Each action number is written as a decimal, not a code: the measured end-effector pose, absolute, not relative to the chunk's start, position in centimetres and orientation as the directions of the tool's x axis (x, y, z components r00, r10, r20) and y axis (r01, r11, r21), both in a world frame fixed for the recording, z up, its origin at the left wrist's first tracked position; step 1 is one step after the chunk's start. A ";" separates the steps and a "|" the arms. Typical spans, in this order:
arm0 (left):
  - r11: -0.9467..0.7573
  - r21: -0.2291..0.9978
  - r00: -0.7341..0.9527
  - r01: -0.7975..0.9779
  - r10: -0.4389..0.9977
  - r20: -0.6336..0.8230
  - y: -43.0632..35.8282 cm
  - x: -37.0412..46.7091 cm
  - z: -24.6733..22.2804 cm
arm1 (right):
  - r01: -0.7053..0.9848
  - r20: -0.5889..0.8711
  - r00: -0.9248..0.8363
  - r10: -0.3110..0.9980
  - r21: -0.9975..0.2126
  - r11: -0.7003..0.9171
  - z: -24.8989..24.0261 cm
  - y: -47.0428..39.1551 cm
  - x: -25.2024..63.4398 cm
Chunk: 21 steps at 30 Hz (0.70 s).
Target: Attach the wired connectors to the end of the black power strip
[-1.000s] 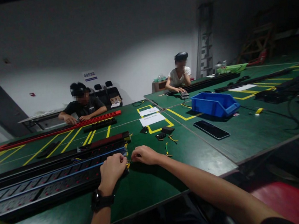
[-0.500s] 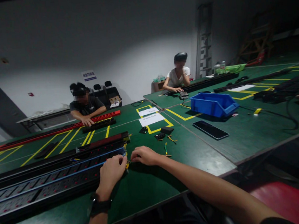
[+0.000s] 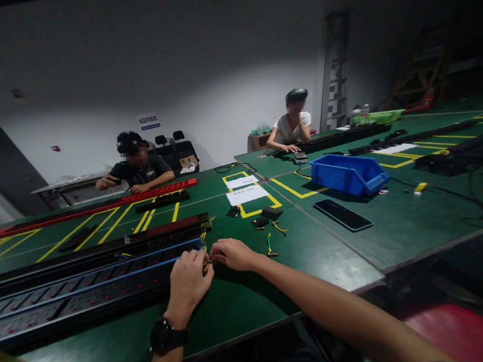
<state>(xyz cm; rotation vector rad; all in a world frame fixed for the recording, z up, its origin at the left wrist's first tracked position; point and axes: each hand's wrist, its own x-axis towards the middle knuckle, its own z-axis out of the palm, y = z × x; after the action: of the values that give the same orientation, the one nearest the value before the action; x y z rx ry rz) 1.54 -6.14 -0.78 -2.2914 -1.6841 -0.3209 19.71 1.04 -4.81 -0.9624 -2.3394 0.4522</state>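
Observation:
A long black power strip, with rows of sockets and red dots between blue edges, lies at the left with its end near my hands. At that end, my left hand is closed around a short yellow wire, mostly hidden by my fingers. My right hand meets it from the right, thumb and fingers pinched at the wire's end; what exactly they grip is too small to tell. More thin yellow wires stick out by the strip's end.
Black connector parts and a green-yellow wire lie beyond my right hand. A phone and a blue bin are further right. Two people sit across the green table, by a red strip and papers.
My left hand has turned and moved slightly right, closer to my right hand, covering more of the yellow wire. The person across at left has raised one hand off a black part.

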 end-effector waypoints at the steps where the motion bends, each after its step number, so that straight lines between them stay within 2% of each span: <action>1: -0.271 -0.121 0.297 0.955 0.881 0.367 -6.2 1.6 -1.0 | 0.538 0.371 -0.582 0.724 -0.492 0.685 -4.8 1.1 19.7; 7: -0.217 -0.161 0.267 0.963 0.859 0.436 -6.8 2.1 -1.3 | 0.560 0.346 -0.614 0.710 -0.443 0.700 -4.1 0.9 19.9; 13: -0.229 -0.094 0.247 0.969 0.862 0.442 -6.7 2.0 -1.7 | 0.644 0.289 -0.624 0.726 -0.336 0.687 -3.7 0.9 20.6; 21: -0.249 -0.039 0.239 0.968 0.852 0.466 -6.9 2.0 -1.8 | 0.677 0.281 -0.604 0.746 -0.314 0.666 -4.3 0.9 20.4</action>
<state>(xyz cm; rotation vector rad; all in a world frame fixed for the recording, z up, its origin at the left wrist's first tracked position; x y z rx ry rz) 2.03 -6.90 -1.79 -2.1977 -1.6860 -0.5077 20.35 0.92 -4.32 -1.1173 -2.4949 0.2457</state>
